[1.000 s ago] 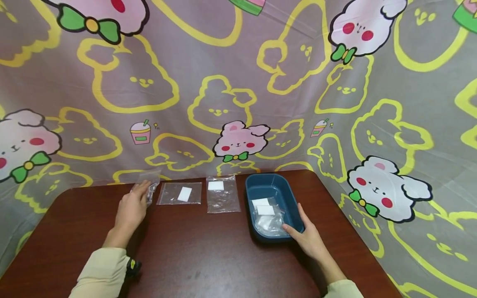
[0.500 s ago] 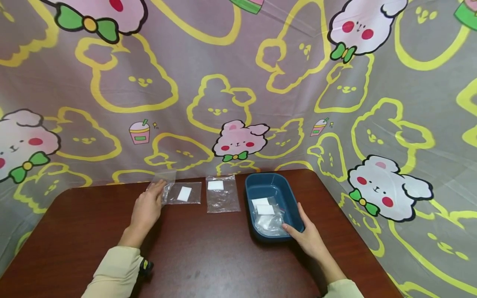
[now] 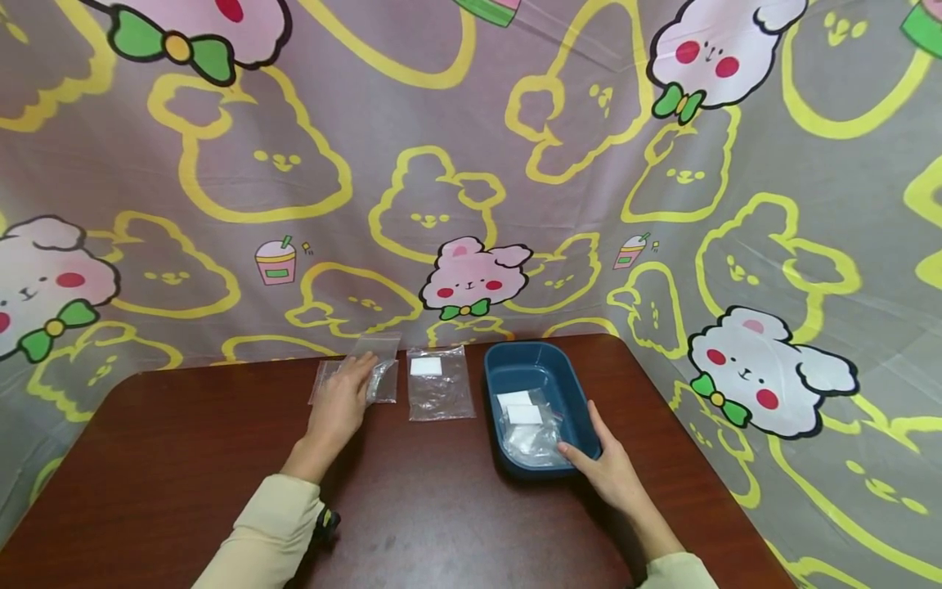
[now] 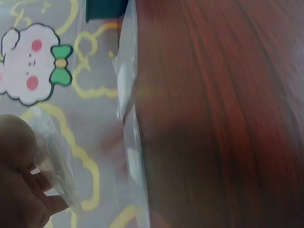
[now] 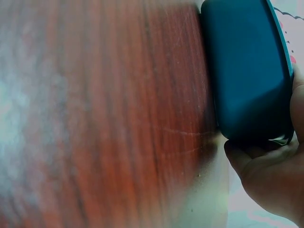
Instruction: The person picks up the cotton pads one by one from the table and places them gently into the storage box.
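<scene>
I see the left hand [image 3: 340, 406] pinching a clear bag [image 3: 377, 360] at its fingertips, raised just off the surface [image 3: 412, 507]. In the left wrist view the bag [image 4: 57, 166] is crumpled against the fingers [image 4: 45, 183], thumb and fingers closed on the plastic. Directly under this hand lies a second bag [image 3: 324, 378], flat and mostly covered by it. Just right of the hand lies a third bag [image 3: 440, 384] with a white label near its far edge.

Further right, my right hand [image 3: 607, 470] holds the tray [image 3: 567, 380] at its near right corner: thumb on the rim, fingers along the outer wall. The right wrist view shows the fingers [image 5: 247, 154] curled under the tray [image 5: 247, 71] edge. Inside the tray, just left of this hand, lie more bags [image 3: 526, 425] with white labels, overlapping.

A cartoon-print cloth [image 3: 471, 164] hangs beyond both hands.
</scene>
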Demonstrator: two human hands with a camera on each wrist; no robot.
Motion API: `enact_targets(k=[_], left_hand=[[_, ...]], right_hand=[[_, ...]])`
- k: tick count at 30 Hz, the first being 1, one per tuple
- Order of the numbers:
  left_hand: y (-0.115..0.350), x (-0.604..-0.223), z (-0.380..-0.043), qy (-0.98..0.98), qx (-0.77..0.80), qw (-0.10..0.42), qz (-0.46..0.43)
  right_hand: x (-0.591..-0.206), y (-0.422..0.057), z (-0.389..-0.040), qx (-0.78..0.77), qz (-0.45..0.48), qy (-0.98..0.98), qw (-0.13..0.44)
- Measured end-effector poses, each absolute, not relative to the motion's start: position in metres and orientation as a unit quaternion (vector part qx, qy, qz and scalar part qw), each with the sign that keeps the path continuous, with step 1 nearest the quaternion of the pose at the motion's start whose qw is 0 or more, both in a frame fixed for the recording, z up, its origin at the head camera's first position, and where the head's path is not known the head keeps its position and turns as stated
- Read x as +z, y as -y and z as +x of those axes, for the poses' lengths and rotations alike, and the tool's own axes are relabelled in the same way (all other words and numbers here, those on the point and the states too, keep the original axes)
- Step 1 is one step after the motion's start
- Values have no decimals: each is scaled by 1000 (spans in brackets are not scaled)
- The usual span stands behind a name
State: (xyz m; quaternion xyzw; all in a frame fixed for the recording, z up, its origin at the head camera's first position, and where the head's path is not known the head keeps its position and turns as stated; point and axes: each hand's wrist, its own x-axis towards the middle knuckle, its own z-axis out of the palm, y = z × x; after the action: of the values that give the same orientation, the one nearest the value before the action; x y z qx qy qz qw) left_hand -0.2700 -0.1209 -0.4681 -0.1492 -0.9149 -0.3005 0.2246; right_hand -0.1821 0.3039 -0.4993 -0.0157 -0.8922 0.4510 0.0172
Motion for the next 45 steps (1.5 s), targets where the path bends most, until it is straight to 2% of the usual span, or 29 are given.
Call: enact_targets(k=[15,28,38,45], left_hand=[[43,-459,-271,906,-281,220,-229],[-25,-445,-266,909,-250,172,-285],[-61,-438,-260,919,-203,146,-304],[-77,-440,-256,926,-141,154,-314]], right_hand=[[-498,-302,-180,449,-13,893,32],[-499,-304,-182,451,-25,892,13],[-499,-303,-181,458,-16,889,18],[-499,-303,-181,454,-15,891,19]])
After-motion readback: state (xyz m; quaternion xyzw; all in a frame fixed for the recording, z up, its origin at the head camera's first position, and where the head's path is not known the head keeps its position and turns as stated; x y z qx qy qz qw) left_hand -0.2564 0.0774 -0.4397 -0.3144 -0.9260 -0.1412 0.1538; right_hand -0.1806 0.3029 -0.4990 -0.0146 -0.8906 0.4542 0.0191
